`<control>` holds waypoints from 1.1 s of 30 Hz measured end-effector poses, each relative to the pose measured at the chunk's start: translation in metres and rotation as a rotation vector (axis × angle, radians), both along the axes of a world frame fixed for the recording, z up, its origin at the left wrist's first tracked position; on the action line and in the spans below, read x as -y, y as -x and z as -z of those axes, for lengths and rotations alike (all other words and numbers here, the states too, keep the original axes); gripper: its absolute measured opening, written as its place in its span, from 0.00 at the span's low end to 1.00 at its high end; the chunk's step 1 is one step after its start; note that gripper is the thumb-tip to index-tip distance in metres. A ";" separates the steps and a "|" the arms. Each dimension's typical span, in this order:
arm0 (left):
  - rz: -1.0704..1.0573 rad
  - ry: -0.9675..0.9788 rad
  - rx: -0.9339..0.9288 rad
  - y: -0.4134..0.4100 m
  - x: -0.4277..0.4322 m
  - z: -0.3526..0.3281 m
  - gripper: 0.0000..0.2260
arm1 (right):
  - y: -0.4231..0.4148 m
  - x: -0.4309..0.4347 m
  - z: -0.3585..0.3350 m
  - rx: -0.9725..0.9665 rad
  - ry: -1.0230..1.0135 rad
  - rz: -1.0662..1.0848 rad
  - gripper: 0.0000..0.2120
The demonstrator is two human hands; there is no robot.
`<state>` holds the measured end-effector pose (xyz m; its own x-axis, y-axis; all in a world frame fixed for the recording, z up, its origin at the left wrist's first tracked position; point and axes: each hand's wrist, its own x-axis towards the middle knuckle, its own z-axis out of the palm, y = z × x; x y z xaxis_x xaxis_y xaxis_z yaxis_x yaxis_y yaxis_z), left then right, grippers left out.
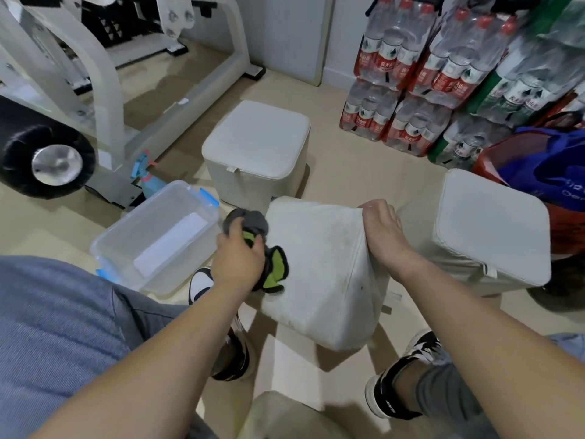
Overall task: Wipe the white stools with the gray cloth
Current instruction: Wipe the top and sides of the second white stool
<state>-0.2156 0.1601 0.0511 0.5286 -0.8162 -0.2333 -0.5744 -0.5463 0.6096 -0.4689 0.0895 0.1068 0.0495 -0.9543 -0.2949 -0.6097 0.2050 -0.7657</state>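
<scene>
Clearly tilted, white stool (pixel 319 274) gripped by right hand (pixel 384 229); left hand (pixel 239 261) clutches gray cloth (pixel 253 218) against it.

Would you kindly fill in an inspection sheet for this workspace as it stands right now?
Surface: beige floor; everything stands on it.
Job's things: tilted white stool, smudged; gray cloth, green on one side, at its left edge; rear stool and right stool upright.
Clutter: clear storage box with blue latches; blue spray bottle behind it; bottled-water packs; blue bag.
Grippers: left hand grips the gray cloth; right hand grips the tilted white stool's top edge.
Cables: nothing seen.
Surroundings: white machine frame with a black wheel; white wall.
</scene>
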 end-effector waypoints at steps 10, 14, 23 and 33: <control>0.499 0.155 0.067 0.075 0.015 -0.085 0.32 | -0.012 -0.001 -0.008 0.267 -0.110 -0.033 0.14; 0.463 0.035 0.099 0.083 0.006 -0.080 0.45 | 0.006 0.010 -0.011 0.613 -0.208 0.289 0.09; 0.307 -0.040 -0.009 0.047 0.010 -0.099 0.35 | 0.025 0.005 0.034 0.394 -0.407 0.496 0.41; 0.274 0.008 -0.186 0.022 -0.011 -0.093 0.41 | -0.015 0.025 0.034 0.467 -0.574 0.262 0.33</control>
